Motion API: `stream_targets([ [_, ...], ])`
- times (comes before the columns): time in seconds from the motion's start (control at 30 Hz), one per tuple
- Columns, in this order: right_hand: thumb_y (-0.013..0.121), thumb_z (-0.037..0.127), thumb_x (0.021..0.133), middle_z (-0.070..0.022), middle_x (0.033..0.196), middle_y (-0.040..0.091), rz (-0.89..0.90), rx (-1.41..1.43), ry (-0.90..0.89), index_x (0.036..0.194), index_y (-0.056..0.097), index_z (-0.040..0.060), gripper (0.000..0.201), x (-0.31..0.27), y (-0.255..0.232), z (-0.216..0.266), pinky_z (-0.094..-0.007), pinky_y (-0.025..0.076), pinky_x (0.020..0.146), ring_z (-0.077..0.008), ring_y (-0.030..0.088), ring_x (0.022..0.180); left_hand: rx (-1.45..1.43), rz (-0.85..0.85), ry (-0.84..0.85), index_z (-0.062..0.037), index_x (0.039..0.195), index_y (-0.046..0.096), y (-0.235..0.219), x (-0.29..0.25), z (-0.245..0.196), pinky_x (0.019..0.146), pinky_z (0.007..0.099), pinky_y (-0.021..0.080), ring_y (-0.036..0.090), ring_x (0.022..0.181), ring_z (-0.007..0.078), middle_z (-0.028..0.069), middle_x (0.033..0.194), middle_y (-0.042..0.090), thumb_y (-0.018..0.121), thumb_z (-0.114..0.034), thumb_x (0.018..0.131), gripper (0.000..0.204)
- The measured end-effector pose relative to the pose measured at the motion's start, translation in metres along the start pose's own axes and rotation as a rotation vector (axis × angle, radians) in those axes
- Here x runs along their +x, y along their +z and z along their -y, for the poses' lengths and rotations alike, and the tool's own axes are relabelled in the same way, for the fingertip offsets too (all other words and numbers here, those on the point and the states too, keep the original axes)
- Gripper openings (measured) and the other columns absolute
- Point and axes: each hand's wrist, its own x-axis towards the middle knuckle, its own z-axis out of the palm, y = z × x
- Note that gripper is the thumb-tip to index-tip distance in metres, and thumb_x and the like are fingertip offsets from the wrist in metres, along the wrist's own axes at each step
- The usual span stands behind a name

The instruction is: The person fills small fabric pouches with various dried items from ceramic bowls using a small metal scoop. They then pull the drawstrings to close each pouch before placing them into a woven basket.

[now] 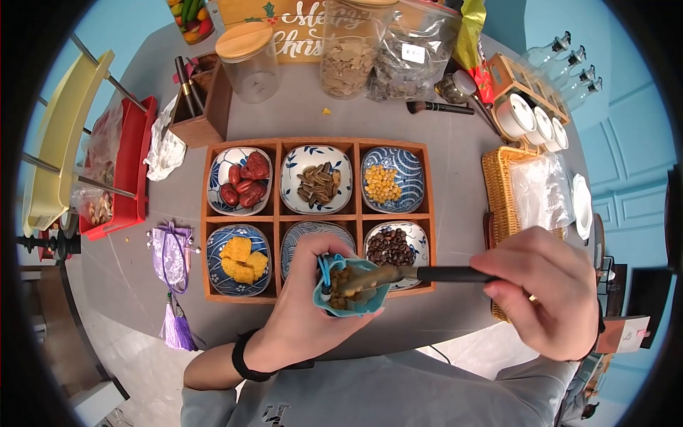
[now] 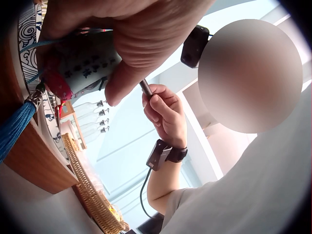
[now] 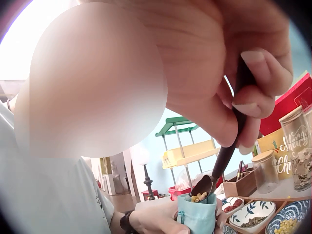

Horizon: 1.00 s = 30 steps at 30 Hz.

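My left hand [image 1: 302, 306] grips a small light-blue drawstring pouch [image 3: 199, 217] over the front of a wooden divided tray [image 1: 320, 219]. The pouch's mouth is open, and small yellow-brown pieces show inside. My right hand [image 1: 551, 292] holds a spoon by its dark handle [image 1: 455, 274], with the spoon's bowl at the pouch mouth. In the right wrist view the spoon slants down into the pouch, with small pieces beside its bowl. A blue tassel [image 2: 18, 127] hangs by the pouch. Behind my left hand, a patterned bowl [image 1: 313, 231] is partly hidden.
Tray bowls hold red dates [image 1: 245, 186], striped seeds [image 1: 318, 183], corn kernels [image 1: 382, 183], yellow chunks [image 1: 243, 262] and coffee beans [image 1: 391, 245]. A purple pouch [image 1: 171, 252] lies left, a wicker basket [image 1: 501, 188] right. Jars [image 1: 249, 67], bags and a brush [image 1: 440, 108] line the back.
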Motion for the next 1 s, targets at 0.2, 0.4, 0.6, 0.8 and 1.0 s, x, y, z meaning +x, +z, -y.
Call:
stream_targets([
  [0.2, 0.072, -0.004, 0.08, -0.0121, 0.087, 0.068, -0.167, -0.008, -0.03, 0.096, 0.072, -0.0046, 0.016, -0.001, 0.0, 0.003, -0.0324, 0.049, 0.064, -0.024, 0.065, 0.073, 0.077, -0.022, 0.032, -0.0104, 0.127, 0.038, -0.001, 0.0, -0.003, 0.095, 0.0336, 0.049, 0.056, 0.11, 0.0185, 0.0087, 0.121, 0.05, 0.092, -0.002, 0.069, 0.08],
  [0.4, 0.067, -0.004, 0.087, -0.0134, 0.088, 0.061, -0.145, -0.073, 0.158, 0.106, 0.07, -0.0002, 0.02, 0.017, 0.011, -0.052, -0.035, 0.048, 0.063, -0.0285, 0.061, 0.07, -0.002, -0.02, 0.016, -0.0104, 0.127, 0.039, 0.0, -0.002, 0.001, 0.095, 0.0334, 0.049, 0.056, 0.111, 0.0187, 0.0088, 0.121, 0.049, 0.093, -0.002, 0.068, 0.08],
  [0.6, 0.066, -0.002, 0.089, -0.0156, 0.098, 0.062, -0.175, -0.199, 0.084, 0.11, 0.068, 0.0021, 0.021, 0.023, 0.058, -0.106, -0.043, 0.053, 0.071, -0.0366, 0.066, 0.083, 0.004, -0.014, 0.019, -0.0108, 0.126, 0.039, 0.0, -0.002, -0.001, 0.095, 0.033, 0.05, 0.056, 0.111, 0.0187, 0.0087, 0.121, 0.049, 0.093, -0.001, 0.068, 0.08],
  [0.8, 0.065, -0.002, 0.09, -0.0115, 0.102, 0.062, -0.065, -0.127, -0.014, 0.125, 0.069, 0.0052, 0.036, 0.019, 0.076, -0.126, -0.0422, 0.055, 0.072, -0.0342, 0.068, 0.084, -0.011, -0.011, 0.019, -0.0108, 0.126, 0.039, 0.0, -0.001, 0.0, 0.095, 0.033, 0.049, 0.056, 0.112, 0.0187, 0.0088, 0.12, 0.049, 0.092, 0.0, 0.067, 0.08],
  [1.0, 0.066, -0.002, 0.089, -0.0104, 0.099, 0.062, -0.101, -0.187, -0.049, 0.117, 0.073, 0.006, 0.031, 0.019, 0.055, -0.121, -0.0407, 0.055, 0.068, -0.0306, 0.068, 0.08, -0.011, -0.013, 0.023, -0.0107, 0.126, 0.039, -0.001, -0.001, 0.001, 0.095, 0.0329, 0.049, 0.056, 0.112, 0.0187, 0.0088, 0.12, 0.049, 0.092, -0.001, 0.068, 0.08],
])
